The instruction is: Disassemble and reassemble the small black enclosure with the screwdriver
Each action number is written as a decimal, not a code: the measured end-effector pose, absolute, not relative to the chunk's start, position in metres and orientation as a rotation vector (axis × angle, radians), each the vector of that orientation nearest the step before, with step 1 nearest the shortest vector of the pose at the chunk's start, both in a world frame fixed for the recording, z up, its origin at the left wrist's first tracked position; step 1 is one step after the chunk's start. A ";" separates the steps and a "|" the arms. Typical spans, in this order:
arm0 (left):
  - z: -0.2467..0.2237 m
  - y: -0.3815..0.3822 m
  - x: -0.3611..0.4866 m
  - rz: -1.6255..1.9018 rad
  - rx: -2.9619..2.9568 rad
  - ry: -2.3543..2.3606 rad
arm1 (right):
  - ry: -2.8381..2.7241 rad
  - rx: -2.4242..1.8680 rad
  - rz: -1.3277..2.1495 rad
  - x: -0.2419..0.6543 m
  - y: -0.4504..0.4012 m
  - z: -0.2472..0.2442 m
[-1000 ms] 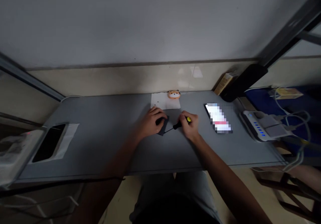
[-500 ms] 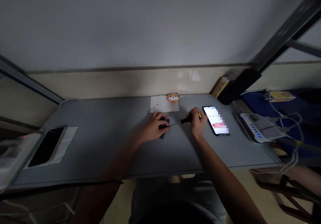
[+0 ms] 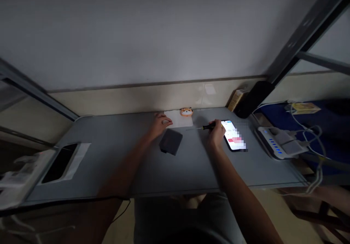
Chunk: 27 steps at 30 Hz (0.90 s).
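My right hand [image 3: 216, 134] is wrapped around a screwdriver [image 3: 209, 126] with a black and yellow handle, its thin shaft pointing left. At the left edge of a white paper sheet [image 3: 175, 118], my left hand [image 3: 160, 124] has thumb and finger drawn together in a pinch; whatever is between them is too small to make out. A dark, flat, boxy case [image 3: 171, 142] lies on the grey desk just below the left hand, untouched. An orange animal-faced object [image 3: 186, 111] sits on the paper's right end.
A lit phone [image 3: 233, 136] lies beside my right hand, partly covered by it. Further right stands a power strip [image 3: 276, 145] with plugs and cables. A dark phone [image 3: 60, 162] rests on white paper at the left. A black cylindrical object [image 3: 254, 100] leans near the wall.
My left hand has let go of the dark case and moved up and left to the paper. The screwdriver's tip has come away from the case, and its shaft is now nearly level.
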State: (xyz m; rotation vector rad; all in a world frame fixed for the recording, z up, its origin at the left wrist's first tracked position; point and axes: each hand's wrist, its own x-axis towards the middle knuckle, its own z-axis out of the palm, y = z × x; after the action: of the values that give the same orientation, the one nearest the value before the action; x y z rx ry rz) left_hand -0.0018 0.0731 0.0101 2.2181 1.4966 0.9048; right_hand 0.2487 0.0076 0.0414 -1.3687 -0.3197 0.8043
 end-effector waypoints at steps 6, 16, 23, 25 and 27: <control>0.013 0.087 -0.003 0.810 2.297 1.432 | -0.349 -1.377 0.807 0.250 0.007 0.040; 0.008 0.054 -0.038 0.861 2.297 1.365 | -0.484 -1.355 0.788 0.249 0.007 0.032; 0.004 0.046 -0.027 0.734 2.333 1.413 | -0.456 -1.427 0.761 0.244 0.001 0.040; 0.006 0.047 -0.024 0.726 2.349 1.434 | -0.455 -1.437 0.749 0.244 0.001 0.041; 0.007 0.046 -0.022 0.733 2.364 1.461 | -0.451 -1.441 0.741 0.244 0.002 0.040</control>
State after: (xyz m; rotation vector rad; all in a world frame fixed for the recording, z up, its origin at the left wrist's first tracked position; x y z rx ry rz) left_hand -0.0224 0.0463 0.0067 2.3643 1.4614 0.7327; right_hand 0.2439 0.0025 0.0404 -1.4412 -0.4512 0.7413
